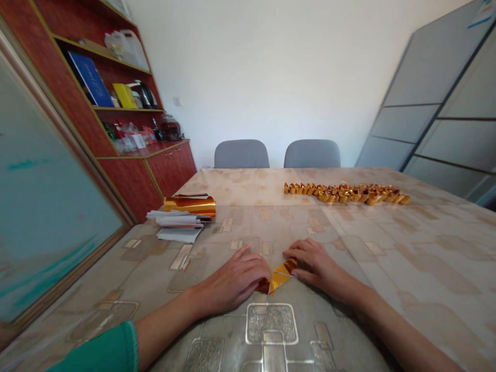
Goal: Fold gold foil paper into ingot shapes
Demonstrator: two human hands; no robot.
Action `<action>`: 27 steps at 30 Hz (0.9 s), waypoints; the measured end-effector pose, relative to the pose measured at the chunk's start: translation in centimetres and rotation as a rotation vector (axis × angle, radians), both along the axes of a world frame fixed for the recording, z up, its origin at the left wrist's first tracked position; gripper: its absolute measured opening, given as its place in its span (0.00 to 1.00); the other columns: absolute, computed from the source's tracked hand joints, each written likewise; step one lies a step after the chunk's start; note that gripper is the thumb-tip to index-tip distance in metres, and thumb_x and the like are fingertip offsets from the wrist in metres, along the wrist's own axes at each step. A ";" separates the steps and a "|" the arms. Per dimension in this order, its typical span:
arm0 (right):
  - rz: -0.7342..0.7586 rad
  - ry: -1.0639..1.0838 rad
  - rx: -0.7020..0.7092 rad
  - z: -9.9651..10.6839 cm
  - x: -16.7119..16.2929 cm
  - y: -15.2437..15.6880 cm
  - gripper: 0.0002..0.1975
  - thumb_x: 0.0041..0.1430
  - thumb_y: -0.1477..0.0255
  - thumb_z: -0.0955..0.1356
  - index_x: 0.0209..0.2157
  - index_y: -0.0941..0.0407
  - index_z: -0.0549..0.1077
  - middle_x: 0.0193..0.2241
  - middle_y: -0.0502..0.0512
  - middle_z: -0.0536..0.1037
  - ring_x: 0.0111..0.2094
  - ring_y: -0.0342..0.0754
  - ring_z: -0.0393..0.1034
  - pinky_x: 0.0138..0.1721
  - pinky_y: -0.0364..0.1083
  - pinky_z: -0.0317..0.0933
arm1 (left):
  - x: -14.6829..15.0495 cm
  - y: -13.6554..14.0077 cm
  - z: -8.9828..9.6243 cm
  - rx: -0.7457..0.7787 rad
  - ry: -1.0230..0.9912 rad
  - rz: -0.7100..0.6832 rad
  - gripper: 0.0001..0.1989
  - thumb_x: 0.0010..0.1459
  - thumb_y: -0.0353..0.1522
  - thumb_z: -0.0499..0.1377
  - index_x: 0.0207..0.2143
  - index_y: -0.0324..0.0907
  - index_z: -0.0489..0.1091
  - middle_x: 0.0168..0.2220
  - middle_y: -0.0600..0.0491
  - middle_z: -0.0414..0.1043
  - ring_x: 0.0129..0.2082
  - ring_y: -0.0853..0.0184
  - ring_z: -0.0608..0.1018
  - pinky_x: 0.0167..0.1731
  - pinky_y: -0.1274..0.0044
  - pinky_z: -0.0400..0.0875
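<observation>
A folded piece of shiny gold foil paper (279, 280) lies slantwise on the table between both hands, with a thin fold or edge line across it. My left hand (245, 273) is closed over its left end, fingers curled down and the index finger raised a little. On the right end, my right hand (313, 262) pinches the paper between thumb and fingers. Both hands rest low at the tabletop, and the parts of the paper beneath the fingers are hidden.
Left on the patterned table (271, 356) sits a stack of gold and white paper sheets (189, 209). Several folded gold paper pieces (349, 193) stand in rows at the far right. Two grey chairs (241, 154) stand behind the table, and a red-brown cabinet (170, 168) is at left.
</observation>
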State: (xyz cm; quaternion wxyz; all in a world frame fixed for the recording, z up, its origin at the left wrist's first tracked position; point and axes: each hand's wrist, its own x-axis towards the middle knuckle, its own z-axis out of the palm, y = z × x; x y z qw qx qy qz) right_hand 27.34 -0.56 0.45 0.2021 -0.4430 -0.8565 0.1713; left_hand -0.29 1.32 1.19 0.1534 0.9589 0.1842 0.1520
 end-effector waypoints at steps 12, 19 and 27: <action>0.057 0.044 0.024 0.4 2.4 -2.1 0.11 0.68 0.74 0.64 0.32 0.52 0.76 0.34 0.52 0.73 0.39 0.50 0.65 0.42 0.49 0.56 | -0.5 -0.2 0.5 0.046 0.045 -0.142 0.14 0.68 0.32 0.54 0.54 0.46 0.71 0.53 0.51 0.75 0.58 0.61 0.71 0.68 0.61 0.38; 0.105 0.026 0.083 -0.2 3.7 -2.1 0.12 0.70 0.70 0.64 0.37 0.48 0.80 0.37 0.53 0.74 0.39 0.49 0.66 0.42 0.49 0.56 | -1.0 0.1 0.3 -0.045 0.048 -0.174 0.18 0.68 0.31 0.53 0.58 0.50 0.69 0.56 0.53 0.74 0.58 0.61 0.70 0.68 0.61 0.40; 0.130 0.048 0.036 0.1 3.7 -2.0 0.11 0.68 0.75 0.64 0.37 0.51 0.78 0.38 0.54 0.74 0.42 0.49 0.66 0.44 0.48 0.59 | -0.8 0.3 0.2 -0.040 0.072 -0.155 0.17 0.69 0.29 0.51 0.56 0.51 0.70 0.56 0.56 0.74 0.58 0.63 0.70 0.68 0.62 0.40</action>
